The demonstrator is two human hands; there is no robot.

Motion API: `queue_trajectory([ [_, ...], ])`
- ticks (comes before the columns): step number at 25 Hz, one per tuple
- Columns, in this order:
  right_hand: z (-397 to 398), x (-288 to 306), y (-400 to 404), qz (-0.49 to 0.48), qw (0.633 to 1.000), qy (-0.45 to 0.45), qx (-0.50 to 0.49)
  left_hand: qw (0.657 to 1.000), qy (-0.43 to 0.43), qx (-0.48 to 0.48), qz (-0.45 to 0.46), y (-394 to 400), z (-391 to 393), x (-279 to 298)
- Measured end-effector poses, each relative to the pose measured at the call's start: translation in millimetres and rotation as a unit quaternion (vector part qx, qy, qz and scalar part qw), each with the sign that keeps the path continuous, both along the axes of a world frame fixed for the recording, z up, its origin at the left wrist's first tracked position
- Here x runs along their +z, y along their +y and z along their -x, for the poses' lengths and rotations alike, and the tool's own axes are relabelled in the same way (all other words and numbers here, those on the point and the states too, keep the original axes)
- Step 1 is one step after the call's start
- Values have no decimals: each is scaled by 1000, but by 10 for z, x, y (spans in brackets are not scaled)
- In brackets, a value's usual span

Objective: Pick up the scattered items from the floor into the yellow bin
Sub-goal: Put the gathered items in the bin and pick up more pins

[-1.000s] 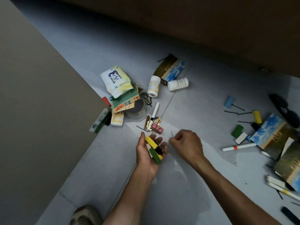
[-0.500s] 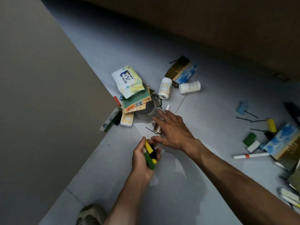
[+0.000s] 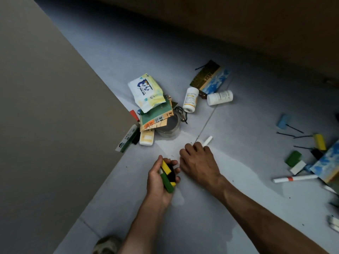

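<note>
Bare floor (image 3: 113, 189) left of the tape roll (image 3: 169, 128) is open up to the beige panel (image 3: 45, 125). Right of it, two white bottles (image 3: 190, 99) and scattered blocks (image 3: 293, 158) crowd things.

The left hand (image 3: 159, 180) grips a small bundle of blocks: a yellow block (image 3: 166, 167), a green block (image 3: 167, 183) and something black between them. Just beside it the right hand (image 3: 199, 161) is curled knuckles-up on the pale floor (image 3: 238, 208), with a white marker (image 3: 207, 140) sticking out past its fingers (whatever else it holds is hidden). Above the hands lies a heap: a wipes packet (image 3: 146, 91) on top of green and orange cards (image 3: 156, 116), a roll of clear tape (image 3: 169, 128), and two white bottles (image 3: 190, 99) on their sides. Far right lie coloured blocks, black pins and a white pen with an orange band (image 3: 293, 179)
</note>
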State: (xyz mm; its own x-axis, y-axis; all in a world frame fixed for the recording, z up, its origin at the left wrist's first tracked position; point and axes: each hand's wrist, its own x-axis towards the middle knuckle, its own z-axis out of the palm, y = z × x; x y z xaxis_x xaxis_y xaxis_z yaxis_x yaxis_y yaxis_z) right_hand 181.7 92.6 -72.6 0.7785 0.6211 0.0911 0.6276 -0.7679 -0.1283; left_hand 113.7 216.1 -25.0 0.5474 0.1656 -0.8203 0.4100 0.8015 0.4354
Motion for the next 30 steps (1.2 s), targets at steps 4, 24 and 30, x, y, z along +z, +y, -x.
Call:
queue_trajectory([
  [4, -22, 77, -71, -40, 993, 69, -82, 1000, 3, 10, 0, -8, -6, -8],
  [24, -161, 331, -188, 130, 984, 105, -56, 1000, 11, 13, -12, -115, 13, 98],
  [30, -74, 304, -254, 75, 974, 169, -133, 1000, 4, 16, -6, -128, -25, 118],
])
